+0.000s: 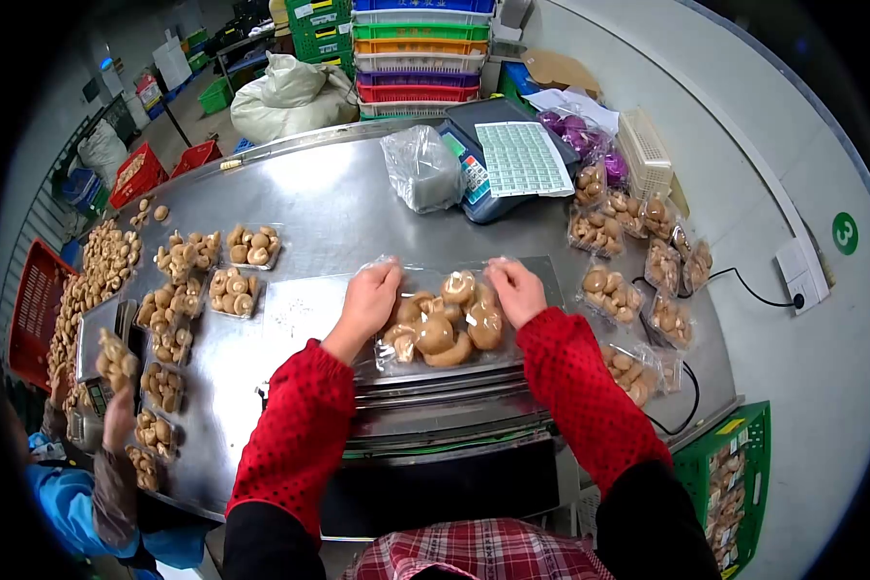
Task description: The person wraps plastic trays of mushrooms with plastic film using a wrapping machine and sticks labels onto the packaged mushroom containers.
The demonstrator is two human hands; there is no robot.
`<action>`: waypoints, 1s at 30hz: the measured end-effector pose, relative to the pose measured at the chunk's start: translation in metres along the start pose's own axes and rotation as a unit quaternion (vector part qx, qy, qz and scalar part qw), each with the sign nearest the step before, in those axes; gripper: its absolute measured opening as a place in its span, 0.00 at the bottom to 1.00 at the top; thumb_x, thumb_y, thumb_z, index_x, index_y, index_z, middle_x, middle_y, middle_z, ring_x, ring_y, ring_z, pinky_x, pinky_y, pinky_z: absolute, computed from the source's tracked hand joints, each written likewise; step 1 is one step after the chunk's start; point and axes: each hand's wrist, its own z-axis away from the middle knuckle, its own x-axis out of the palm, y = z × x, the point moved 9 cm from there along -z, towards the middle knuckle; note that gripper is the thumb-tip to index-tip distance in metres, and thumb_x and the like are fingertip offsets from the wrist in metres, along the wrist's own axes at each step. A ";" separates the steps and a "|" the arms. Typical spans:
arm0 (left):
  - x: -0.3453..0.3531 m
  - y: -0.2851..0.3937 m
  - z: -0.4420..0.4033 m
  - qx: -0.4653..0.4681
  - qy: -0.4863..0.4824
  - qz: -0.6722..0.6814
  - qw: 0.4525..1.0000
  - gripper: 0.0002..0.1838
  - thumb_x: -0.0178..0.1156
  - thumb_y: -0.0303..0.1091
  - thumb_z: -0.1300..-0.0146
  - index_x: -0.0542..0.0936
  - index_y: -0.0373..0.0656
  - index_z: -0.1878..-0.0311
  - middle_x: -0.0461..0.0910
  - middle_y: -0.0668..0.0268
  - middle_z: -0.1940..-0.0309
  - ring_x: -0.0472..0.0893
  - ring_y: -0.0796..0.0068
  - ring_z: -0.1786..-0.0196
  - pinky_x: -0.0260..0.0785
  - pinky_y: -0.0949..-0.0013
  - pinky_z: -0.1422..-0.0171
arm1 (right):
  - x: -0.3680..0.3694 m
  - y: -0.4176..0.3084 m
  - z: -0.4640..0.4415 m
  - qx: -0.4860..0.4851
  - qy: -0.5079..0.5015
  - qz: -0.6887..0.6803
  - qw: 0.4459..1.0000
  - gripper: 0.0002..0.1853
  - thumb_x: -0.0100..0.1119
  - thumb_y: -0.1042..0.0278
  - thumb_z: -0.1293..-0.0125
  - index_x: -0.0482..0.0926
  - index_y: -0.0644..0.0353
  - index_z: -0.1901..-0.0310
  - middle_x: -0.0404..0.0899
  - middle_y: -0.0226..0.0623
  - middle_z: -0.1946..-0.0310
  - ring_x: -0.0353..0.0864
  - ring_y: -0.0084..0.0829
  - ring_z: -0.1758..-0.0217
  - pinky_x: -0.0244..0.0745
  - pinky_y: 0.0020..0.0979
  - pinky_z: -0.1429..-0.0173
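Note:
In front of me a pack of brown mushrooms (437, 327) sits on the flat plate (290, 319) of a metal bench. Clear plastic film (474, 266) lies around and over the mushrooms. At the pack's upper left, my left hand (372, 298) is closed, its fingers pinching the film. My right hand (518, 292) pinches the film at the upper right corner in the same way. Both hands stay beside the mushrooms rather than on them. The film's edges are hard to make out.
Unwrapped mushroom trays (253, 247) stand at left, near loose mushrooms (106, 256). A co-worker's hand (119, 416) holds mushrooms there. Wrapped packs (610, 293) lie at right, by a black cable (694, 391). A scale (507, 159) and a plastic film bundle (422, 169) stand behind.

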 end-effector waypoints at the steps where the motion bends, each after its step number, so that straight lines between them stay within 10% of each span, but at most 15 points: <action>1: -0.006 -0.001 0.006 -0.004 -0.003 0.000 1.000 0.16 0.54 0.40 0.33 0.79 0.33 0.63 0.80 0.45 0.68 0.82 0.60 0.58 0.71 0.65 0.53 | 0.004 -0.007 0.003 -0.010 -0.055 0.023 0.998 0.14 0.57 0.61 0.35 0.81 0.65 0.65 0.81 0.42 0.55 0.79 0.33 0.51 0.71 0.28 0.45; 4: -0.023 0.041 0.034 0.116 -0.082 -0.094 0.985 0.14 0.52 0.36 0.30 0.79 0.34 0.58 0.80 0.65 0.62 0.75 0.80 0.58 0.68 0.73 0.52 | 0.004 -0.023 0.016 0.034 -0.211 -0.033 0.976 0.14 0.53 0.60 0.32 0.79 0.63 0.56 0.79 0.38 0.52 0.77 0.29 0.49 0.72 0.29 0.45; 6: -0.014 0.020 0.054 -0.125 -0.235 0.179 0.947 0.18 0.49 0.43 0.28 0.79 0.37 0.52 0.78 0.71 0.61 0.70 0.85 0.60 0.66 0.77 0.54 | 0.010 -0.046 0.015 0.075 -0.306 -0.109 0.943 0.16 0.51 0.59 0.30 0.77 0.61 0.50 0.78 0.36 0.51 0.76 0.28 0.50 0.74 0.30 0.48; 11: -0.031 0.062 0.115 -0.172 -0.295 0.118 0.932 0.26 0.51 0.53 0.32 0.80 0.35 0.57 0.74 0.71 0.81 0.68 0.84 0.85 0.60 0.77 0.81 | -0.005 -0.097 0.076 0.213 -0.464 -0.054 0.858 0.22 0.41 0.59 0.28 0.62 0.59 0.37 0.76 0.38 0.61 0.78 0.23 0.73 0.74 0.24 0.74; 14: -0.026 0.076 0.209 -0.094 -0.354 0.172 0.914 0.19 0.59 0.45 0.34 0.80 0.34 0.59 0.78 0.69 0.74 0.72 0.86 0.71 0.67 0.78 0.67 | -0.027 -0.137 0.161 0.179 -0.530 -0.023 0.828 0.21 0.44 0.64 0.30 0.63 0.60 0.38 0.76 0.32 0.74 0.75 0.20 0.83 0.70 0.21 0.78; 16: -0.002 0.044 0.273 -0.268 -0.386 0.239 0.850 0.17 0.61 0.42 0.35 0.80 0.34 0.58 0.80 0.71 0.68 0.72 0.85 0.65 0.69 0.75 0.59 | -0.026 -0.108 0.223 0.282 -0.556 -0.052 0.780 0.21 0.46 0.63 0.30 0.64 0.61 0.39 0.76 0.32 0.73 0.76 0.19 0.82 0.70 0.20 0.78; 19: -0.006 0.017 0.295 -0.332 -0.337 0.118 0.873 0.13 0.60 0.38 0.34 0.81 0.35 0.58 0.80 0.69 0.69 0.76 0.82 0.64 0.70 0.76 0.58 | -0.037 -0.066 0.253 0.419 -0.453 -0.078 0.783 0.19 0.51 0.65 0.31 0.69 0.65 0.43 0.78 0.33 0.71 0.76 0.20 0.81 0.71 0.20 0.77; 20: -0.022 0.002 0.288 -0.222 -0.168 0.216 0.936 0.09 0.59 0.36 0.34 0.80 0.39 0.60 0.79 0.70 0.74 0.74 0.85 0.72 0.67 0.79 0.68 | -0.049 -0.052 0.253 0.447 -0.368 -0.117 0.807 0.18 0.53 0.66 0.32 0.71 0.67 0.45 0.79 0.34 0.70 0.77 0.20 0.80 0.72 0.20 0.75; 23: -0.095 -0.026 0.298 -0.297 0.124 0.310 0.895 0.04 0.60 0.30 0.36 0.79 0.42 0.61 0.75 0.73 0.78 0.58 0.94 0.85 0.47 0.83 0.84 | -0.102 -0.022 0.259 0.427 -0.160 -0.179 0.872 0.12 0.57 0.72 0.34 0.76 0.67 0.51 0.81 0.38 0.60 0.80 0.24 0.66 0.77 0.24 0.63; 28: -0.065 0.015 0.320 -0.030 0.025 0.073 0.997 0.05 0.56 0.28 0.33 0.76 0.36 0.63 0.77 0.68 0.67 0.73 0.79 0.66 0.67 0.76 0.58 | -0.097 -0.031 0.297 0.294 -0.084 -0.155 0.939 0.06 0.50 0.77 0.31 0.75 0.68 0.56 0.80 0.37 0.65 0.79 0.22 0.68 0.75 0.23 0.62; 30: -0.057 -0.007 0.337 -0.141 0.060 0.253 0.955 0.06 0.55 0.30 0.31 0.76 0.39 0.63 0.78 0.65 0.65 0.74 0.77 0.63 0.68 0.74 0.58 | -0.093 -0.028 0.305 0.284 -0.029 -0.120 0.951 0.06 0.50 0.76 0.30 0.73 0.66 0.55 0.80 0.37 0.68 0.78 0.22 0.70 0.74 0.21 0.63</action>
